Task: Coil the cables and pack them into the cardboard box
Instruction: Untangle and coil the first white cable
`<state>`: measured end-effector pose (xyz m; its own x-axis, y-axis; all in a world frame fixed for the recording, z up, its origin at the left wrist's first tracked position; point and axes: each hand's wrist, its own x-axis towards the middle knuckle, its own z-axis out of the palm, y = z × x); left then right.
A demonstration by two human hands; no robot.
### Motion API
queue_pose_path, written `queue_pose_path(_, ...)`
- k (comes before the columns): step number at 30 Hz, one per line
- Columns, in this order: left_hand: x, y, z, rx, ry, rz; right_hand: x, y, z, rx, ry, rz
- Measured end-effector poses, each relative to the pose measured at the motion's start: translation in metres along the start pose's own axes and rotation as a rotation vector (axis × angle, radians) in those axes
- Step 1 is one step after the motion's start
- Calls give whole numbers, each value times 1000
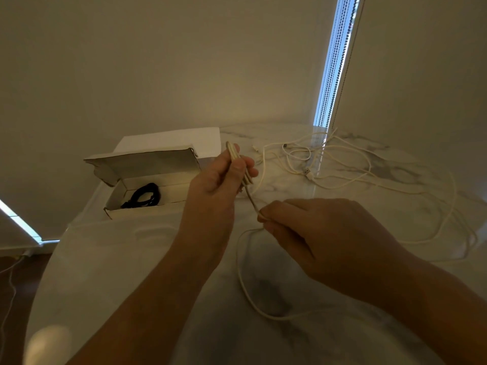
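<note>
My left hand (216, 177) is raised over the table and grips a few folded loops of a white cable (241, 275). My right hand (313, 233) pinches the same cable a little lower and to the right. From there the cable hangs in a slack loop onto the marble table (131, 272). An open cardboard box (147, 188) stands at the left with its lid up. A coiled black cable (145, 197) lies inside it. More white cables (342, 164) lie tangled and loose at the back right of the table.
A wall runs right behind the table. A window strip with hanging bead chains (334, 64) stands at the back right. Another white cord (9, 291) trails on the dark floor at the far left, beyond the table's curved edge.
</note>
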<state>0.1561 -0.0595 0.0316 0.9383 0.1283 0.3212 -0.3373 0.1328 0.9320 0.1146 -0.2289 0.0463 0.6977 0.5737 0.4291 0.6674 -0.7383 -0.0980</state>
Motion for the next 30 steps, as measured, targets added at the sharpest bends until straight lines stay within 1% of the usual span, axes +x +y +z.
queue_pose_path(3, -3, 1, 0, 286, -102, 35, 1, 5, -8, 28, 104, 4)
queue_pose_path(7, -7, 4, 4, 409, -282, -69, 2, 22, -20, 18, 252, 50)
queue_pose_path(9, -9, 6, 6, 409, -366, -135, 3, 30, -25, 5, 275, 96)
queue_pose_path(11, -11, 9, 7, 338, -419, -205, 3, 38, -26, 11, 270, 113)
queue_pose_path(13, -12, 11, 7, 304, -426, -222, 2, 43, -25, 21, 274, 101)
queue_pose_path(15, -12, 11, 5, 317, -440, -199, 3, 48, -23, 6, 289, 92)
queue_pose_path(16, -11, 11, 5, 299, -447, -192, 4, 51, -22, 3, 294, 100)
queue_pose_path(18, -10, 11, 3, 187, -428, -216, 5, 58, -18, 26, 294, 132)
queue_pose_path(24, -6, 10, 1, -231, -422, -368, 7, 69, -7, 226, 251, 249)
queue_pose_path(30, 1, 6, -4, -521, -443, -502, 6, 69, -4, 345, 189, 325)
